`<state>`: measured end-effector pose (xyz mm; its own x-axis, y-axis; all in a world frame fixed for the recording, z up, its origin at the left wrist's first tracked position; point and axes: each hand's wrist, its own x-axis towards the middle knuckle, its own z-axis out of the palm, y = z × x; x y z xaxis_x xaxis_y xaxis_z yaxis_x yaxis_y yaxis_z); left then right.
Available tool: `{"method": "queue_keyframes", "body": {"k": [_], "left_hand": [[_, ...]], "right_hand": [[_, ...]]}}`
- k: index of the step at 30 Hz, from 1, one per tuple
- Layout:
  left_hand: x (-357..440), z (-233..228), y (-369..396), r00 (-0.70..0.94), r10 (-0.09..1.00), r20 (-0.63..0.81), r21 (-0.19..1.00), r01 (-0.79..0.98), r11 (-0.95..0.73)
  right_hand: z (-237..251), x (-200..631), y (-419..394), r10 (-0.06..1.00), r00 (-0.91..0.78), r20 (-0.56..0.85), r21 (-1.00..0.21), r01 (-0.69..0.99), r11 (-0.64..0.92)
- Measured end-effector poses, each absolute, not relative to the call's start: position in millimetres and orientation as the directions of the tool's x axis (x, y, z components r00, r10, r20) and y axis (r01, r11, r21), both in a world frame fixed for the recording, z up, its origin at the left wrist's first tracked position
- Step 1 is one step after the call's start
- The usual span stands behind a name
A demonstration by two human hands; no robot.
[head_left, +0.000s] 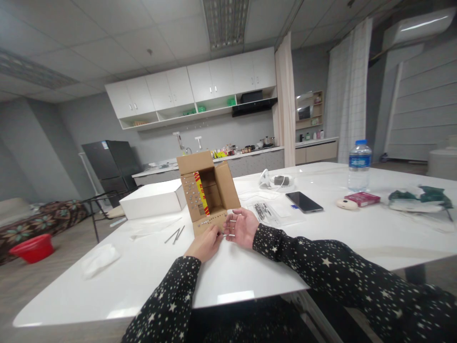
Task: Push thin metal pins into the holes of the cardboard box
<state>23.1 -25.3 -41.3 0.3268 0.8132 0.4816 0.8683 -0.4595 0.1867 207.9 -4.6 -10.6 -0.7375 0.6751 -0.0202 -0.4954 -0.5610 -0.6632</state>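
Observation:
An open brown cardboard box [210,190] lies on its side on the white table [250,271], its opening facing me and its flaps spread. Small metal pieces dot the left and front flaps. My left hand [205,243] pinches at the front flap, fingers closed on something too small to identify. My right hand [243,227] is palm up beside it, fingers curled around a small white thing at the flap's right edge. Both sleeves are black with white stars.
A white flat box [153,199] stands left of the carton, with two thin metal rods [174,235] and a tissue [100,259] nearer. On the right are a plastic bag [266,211], a phone [304,201], a water bottle [359,165], a red pack [361,198] and a green cloth [419,197].

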Motion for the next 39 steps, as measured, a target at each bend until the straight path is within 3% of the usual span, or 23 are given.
{"method": "queue_keyframes", "body": {"k": [3,10,18,23,25,27,31,39], "left_hand": [[23,-42,-24,0.357,0.852,0.384,0.181,0.875,-0.448],[25,-40,-26,0.319,0.885,0.340,0.161,0.907,-0.388],[26,-35,-28,0.321,0.871,0.372,0.106,0.918,-0.383],[23,-36,-26,0.311,0.867,0.389,0.145,0.909,-0.391],[23,-36,-24,0.294,0.870,0.396,0.166,0.909,-0.382],[24,-34,-22,0.276,0.870,0.409,0.174,0.912,-0.371],[26,-28,-19,0.280,0.843,0.459,0.160,0.908,-0.388],[29,-19,-21,0.257,0.816,0.517,0.167,0.905,-0.391]], "right_hand": [[-11,208,-4,0.671,-0.741,-0.027,-0.667,-0.487,-0.564],[-15,203,-3,0.705,-0.707,-0.053,-0.720,-0.462,-0.517],[-17,198,-5,0.774,-0.633,0.021,-0.788,-0.487,-0.377],[-17,197,-5,0.785,-0.616,0.069,-0.810,-0.494,-0.316],[-20,195,-3,0.807,-0.575,0.136,-0.838,-0.502,-0.216],[-22,192,1,0.836,-0.479,0.266,-0.870,-0.492,-0.005],[-24,191,5,0.815,-0.377,0.439,-0.882,-0.355,0.310],[-20,194,0,0.795,-0.295,0.530,-0.845,-0.268,0.463]]}}
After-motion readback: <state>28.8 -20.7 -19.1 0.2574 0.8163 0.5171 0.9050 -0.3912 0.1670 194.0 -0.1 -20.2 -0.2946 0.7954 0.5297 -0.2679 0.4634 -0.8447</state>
